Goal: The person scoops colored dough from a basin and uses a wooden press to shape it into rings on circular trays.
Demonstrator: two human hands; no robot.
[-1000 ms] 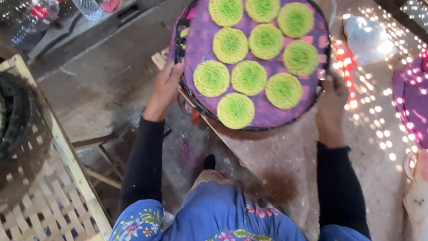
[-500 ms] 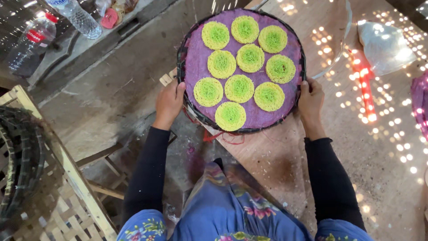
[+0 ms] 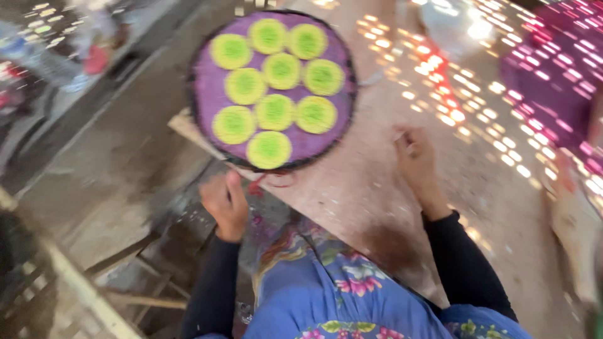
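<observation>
Both hands, left hand [image 3: 226,204] and right hand [image 3: 414,160], hang open and empty just off the round tray's [image 3: 207,81] near rim.

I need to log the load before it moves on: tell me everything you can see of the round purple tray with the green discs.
The round purple tray with a dark rim lies flat on a brownish, sun-dappled surface. It looks woven or cloth-lined, though blur hides the texture. Nine yellow-green round discs sit on it in loose rows, apart from one another, each greener at its centre. Neither hand touches it: the left hand is just below its near edge, the right hand off to its right.
</observation>
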